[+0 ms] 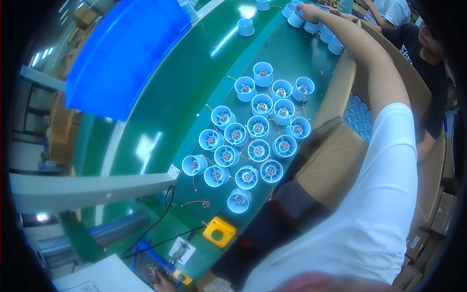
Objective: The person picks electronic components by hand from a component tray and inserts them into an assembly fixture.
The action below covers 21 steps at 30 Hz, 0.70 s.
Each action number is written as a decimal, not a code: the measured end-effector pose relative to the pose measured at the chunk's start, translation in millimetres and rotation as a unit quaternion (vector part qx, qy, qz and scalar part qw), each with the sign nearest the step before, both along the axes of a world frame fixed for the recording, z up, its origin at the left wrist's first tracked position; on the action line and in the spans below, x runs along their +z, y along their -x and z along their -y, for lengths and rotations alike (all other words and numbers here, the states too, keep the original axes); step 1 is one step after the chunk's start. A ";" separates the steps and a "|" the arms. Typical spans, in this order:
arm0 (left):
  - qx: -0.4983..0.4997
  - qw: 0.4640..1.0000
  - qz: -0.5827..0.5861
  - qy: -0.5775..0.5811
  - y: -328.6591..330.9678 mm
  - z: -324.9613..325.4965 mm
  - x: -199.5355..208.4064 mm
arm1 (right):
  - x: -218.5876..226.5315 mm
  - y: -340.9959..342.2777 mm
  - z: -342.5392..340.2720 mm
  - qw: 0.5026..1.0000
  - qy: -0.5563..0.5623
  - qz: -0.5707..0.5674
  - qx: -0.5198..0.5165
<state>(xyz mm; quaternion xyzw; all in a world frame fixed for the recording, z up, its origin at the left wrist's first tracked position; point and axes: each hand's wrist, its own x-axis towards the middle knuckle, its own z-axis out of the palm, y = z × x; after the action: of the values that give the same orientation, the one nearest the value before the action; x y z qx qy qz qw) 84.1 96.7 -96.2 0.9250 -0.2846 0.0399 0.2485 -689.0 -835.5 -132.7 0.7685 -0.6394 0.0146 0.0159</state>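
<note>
My right arm, in a white sleeve, stretches to the far end of the green bench. There my right hand (309, 12) has its fingers curled at the rim of a light-blue cylindrical housing (295, 20), one of a cluster there. Closer in, several similar ribbed housings (258, 126) stand open end up, each with a small round motor inside. Thin wires trail from some of them. One housing (239, 200) sits nearest me, tilted. A loose motor with a wire (206, 204) lies beside it. I do not see my left hand.
A yellow switch box (220, 232) is on the near bench. A cardboard box (335, 160) with more housings lies right. A large blue bin (129, 58) is at far left. A co-worker's black sleeve (408, 39) shows at right; another hand (163, 282) is by a small-parts bin.
</note>
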 end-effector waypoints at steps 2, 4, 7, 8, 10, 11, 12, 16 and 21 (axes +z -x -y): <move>0.052 0.997 -0.053 0.013 0.8 -8.6 -2.9 | -3.6 3.4 2.3 1.000 0.009 0.005 0.027; -0.004 0.999 0.047 -0.014 -36.6 -34.7 -22.1 | -0.1 -0.4 0.2 0.997 0.021 0.014 0.066; -0.026 0.993 0.111 -0.043 -55.0 -65.0 -35.6 | 14.8 -32.9 -17.0 0.997 -0.010 0.031 0.066; -0.035 0.990 0.123 -0.058 -59.1 -71.3 -36.0 | 19.1 -40.9 -29.2 0.997 -0.028 0.037 0.059; -0.041 0.988 0.135 -0.064 -71.2 -70.0 -47.3 | 37.6 -55.0 -42.8 0.996 -0.018 0.046 0.075; -0.046 0.986 0.146 -0.071 -75.6 -78.0 -49.7 | 39.0 -62.6 -56.8 0.994 -0.022 0.054 0.089; -0.051 0.983 0.156 -0.079 -78.7 -87.8 -51.8 | 40.1 -71.4 -70.8 0.992 -0.026 0.062 0.105; -0.057 0.994 0.094 -0.028 -58.9 -52.6 -42.7 | 42.5 -89.5 -112.3 0.988 -0.042 0.062 0.134; -0.007 0.995 0.087 -0.050 18.8 -3.4 6.0 | 57.2 -140.8 -189.7 0.971 -0.096 0.102 0.192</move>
<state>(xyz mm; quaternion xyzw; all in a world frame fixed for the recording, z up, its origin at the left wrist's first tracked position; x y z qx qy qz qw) 65.3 100.1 -90.1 0.9272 -0.3135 0.1042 0.1765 -548.2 -645.9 -75.5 0.8694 -0.4764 0.0347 -0.1262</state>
